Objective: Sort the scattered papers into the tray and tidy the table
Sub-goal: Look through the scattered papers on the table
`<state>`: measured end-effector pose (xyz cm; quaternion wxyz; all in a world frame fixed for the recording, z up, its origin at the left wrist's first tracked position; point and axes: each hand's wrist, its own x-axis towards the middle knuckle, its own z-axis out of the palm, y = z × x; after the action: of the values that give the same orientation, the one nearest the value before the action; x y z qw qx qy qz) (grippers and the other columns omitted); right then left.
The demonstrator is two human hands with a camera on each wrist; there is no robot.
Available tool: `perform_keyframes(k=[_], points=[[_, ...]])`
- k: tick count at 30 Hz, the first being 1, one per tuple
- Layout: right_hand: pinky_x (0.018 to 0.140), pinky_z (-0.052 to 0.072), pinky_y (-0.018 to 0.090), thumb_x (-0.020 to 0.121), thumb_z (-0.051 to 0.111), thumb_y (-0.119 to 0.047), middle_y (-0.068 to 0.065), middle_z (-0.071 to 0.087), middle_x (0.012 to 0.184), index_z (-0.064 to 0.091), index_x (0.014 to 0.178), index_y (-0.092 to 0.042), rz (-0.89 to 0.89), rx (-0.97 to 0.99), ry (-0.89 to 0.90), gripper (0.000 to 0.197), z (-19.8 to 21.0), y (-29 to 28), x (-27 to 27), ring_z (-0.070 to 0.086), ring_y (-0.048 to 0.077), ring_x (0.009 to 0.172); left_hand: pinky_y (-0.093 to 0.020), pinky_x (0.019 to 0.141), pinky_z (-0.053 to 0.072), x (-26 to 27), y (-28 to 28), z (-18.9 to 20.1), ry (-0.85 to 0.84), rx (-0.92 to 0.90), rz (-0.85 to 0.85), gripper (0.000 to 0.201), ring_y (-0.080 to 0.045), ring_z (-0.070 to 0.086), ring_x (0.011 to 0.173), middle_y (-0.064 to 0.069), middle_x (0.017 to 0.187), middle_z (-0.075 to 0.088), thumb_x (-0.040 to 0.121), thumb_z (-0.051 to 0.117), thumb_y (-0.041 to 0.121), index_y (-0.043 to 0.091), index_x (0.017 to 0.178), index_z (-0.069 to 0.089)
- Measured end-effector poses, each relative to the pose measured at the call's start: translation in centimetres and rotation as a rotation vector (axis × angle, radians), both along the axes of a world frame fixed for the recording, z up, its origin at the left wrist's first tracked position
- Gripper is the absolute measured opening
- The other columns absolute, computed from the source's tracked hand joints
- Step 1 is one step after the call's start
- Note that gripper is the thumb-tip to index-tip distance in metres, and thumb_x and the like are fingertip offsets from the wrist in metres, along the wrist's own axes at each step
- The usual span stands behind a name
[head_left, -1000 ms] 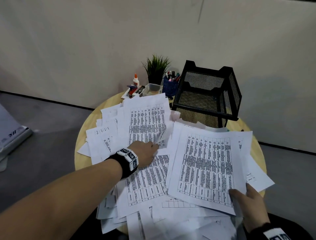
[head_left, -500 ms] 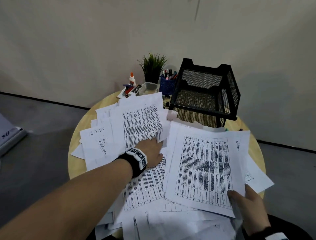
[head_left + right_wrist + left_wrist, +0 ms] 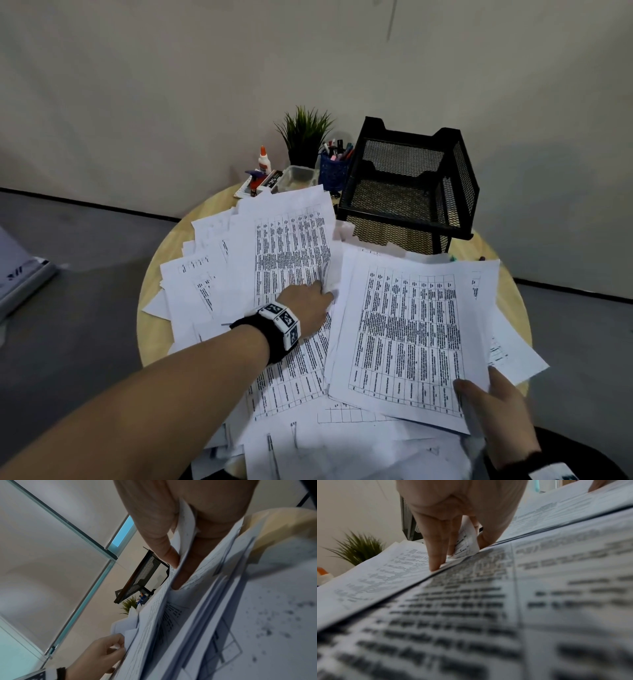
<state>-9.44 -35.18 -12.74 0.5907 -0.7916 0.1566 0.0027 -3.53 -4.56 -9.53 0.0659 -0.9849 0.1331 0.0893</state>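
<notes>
Thin, floppy, slippery papers (image 3: 291, 246) want edge grips: left hand (image 3: 305, 305) pinches a sheet's edge, right hand (image 3: 496, 418) clasps a stack (image 3: 411, 339).

**Three cameras on me: where each one looks**

My head camera looks forward and down from well above my fingers, taking in the whole round table (image 3: 154, 274), the papers (image 3: 407, 342) and the black mesh tray (image 3: 407, 192) beyond them.

My left wrist camera sits almost on the sheets, looking along my left hand (image 3: 462, 513) to its fingers (image 3: 435, 555); print nearest the lens blurs.

My right wrist camera is tilted, peering up along my right hand (image 3: 180, 520).

All three share the tray and the plant (image 3: 305, 137) past my fingers.
</notes>
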Motion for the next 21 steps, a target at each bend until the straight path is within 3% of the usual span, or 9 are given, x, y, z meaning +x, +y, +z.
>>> perform_keyframes(k=[4,6,9,11,13,15,17,19,21], points=[[0.073,0.049,0.04,0.082,0.056,0.013,0.014,0.07,0.081,0.065,0.095,-0.002,0.03,0.061,0.01,0.022,0.7,0.3,-0.5,0.061,0.028,0.073,-0.037,0.067,0.045,-1.2,-0.4,0.8,-0.021,-0.034,0.067,0.045,-0.032,0.061,0.093,-0.011,0.128,0.046,0.097,0.035,0.028,0.01,0.138,0.031],[0.064,0.049,0.033,0.083,0.054,0.014,0.018,0.069,0.082,0.064,0.098,0.002,0.039,0.097,0.026,0.021,1.3,0.4,-1.0,0.06,0.026,0.068,-0.036,0.065,0.045,-2.2,-0.9,1.1,-0.041,-0.044,0.054,0.044,-0.031,0.061,0.09,-0.01,0.127,0.046,0.097,0.035,0.029,0.009,0.137,0.033],[0.048,0.05,0.022,0.085,0.048,0.018,0.012,0.07,0.081,0.059,0.104,0.004,0.078,0.204,0.033,0.026,2.3,1.0,-1.7,0.067,0.017,0.059,-0.036,0.07,0.048,-4.0,-2.0,1.3,-0.053,-0.063,0.029,0.043,-0.029,0.06,0.093,-0.009,0.131,0.043,0.097,0.033,0.028,0.01,0.136,0.034],[0.044,0.05,0.018,0.086,0.043,0.021,0.004,0.072,0.071,0.056,0.104,0.001,0.123,0.292,0.047,0.029,2.9,1.3,-2.1,0.068,0.009,0.055,-0.037,0.074,0.05,-5.3,-2.7,1.7,-0.069,-0.091,0.044,0.041,-0.028,0.059,0.099,-0.009,0.139,0.039,0.098,0.031,0.028,0.01,0.134,0.036],[0.05,0.053,0.02,0.086,0.044,0.021,0.001,0.073,0.074,0.056,0.105,0.002,0.139,0.28,0.053,0.03,2.8,1.4,-2.2,0.069,0.011,0.06,-0.035,0.075,0.049,-6.3,-3.4,2.1,-0.104,-0.129,0.073,0.04,-0.026,0.058,0.102,-0.007,0.149,0.031,0.098,0.029,0.029,0.011,0.134,0.036],[0.066,0.055,0.032,0.085,0.049,0.017,0.011,0.071,0.089,0.058,0.106,0.001,0.139,0.211,0.057,0.028,2.3,1.3,-2.3,0.069,0.022,0.076,-0.031,0.068,0.045,-7.3,-4.1,2.6,-0.132,-0.178,0.088,0.039,-0.026,0.06,0.096,-0.006,0.15,0.03,0.099,0.029,0.03,0.012,0.133,0.037],[0.07,0.052,0.034,0.083,0.052,0.015,0.015,0.07,0.091,0.061,0.1,0.001,0.141,0.19,0.078,0.024,1.9,1.2,-2.3,0.065,0.029,0.081,-0.029,0.062,0.041,-8.0,-4.8,2.9,-0.147,-0.227,0.064,0.037,-0.026,0.061,0.085,-0.007,0.142,0.04,0.098,0.029,0.03,0.012,0.13,0.039],[0.059,0.047,0.028,0.082,0.055,0.013,0.012,0.069,0.079,0.062,0.089,0.004,0.149,0.169,0.112,0.013,2.1,1.4,-2.5,0.062,0.026,0.072,-0.03,0.061,0.045,-8.9,-5.7,3.0,-0.146,-0.26,-0.007,0.038,-0.025,0.06,0.078,-0.008,0.132,0.048,0.098,0.03,0.029,0.011,0.131,0.038],[0.051,0.04,0.022,0.081,0.059,0.004,0.012,0.062,0.071,0.058,0.077,0.003,0.164,0.123,0.155,0.004,2.2,1.6,-2.6,0.054,0.021,0.064,-0.031,0.056,0.05,-9.7,-6.5,2.1,-0.14,-0.333,-0.104,0.047,-0.019,0.057,0.066,-0.005,0.128,0.051,0.098,0.032,0.027,0.014,0.142,0.027]])
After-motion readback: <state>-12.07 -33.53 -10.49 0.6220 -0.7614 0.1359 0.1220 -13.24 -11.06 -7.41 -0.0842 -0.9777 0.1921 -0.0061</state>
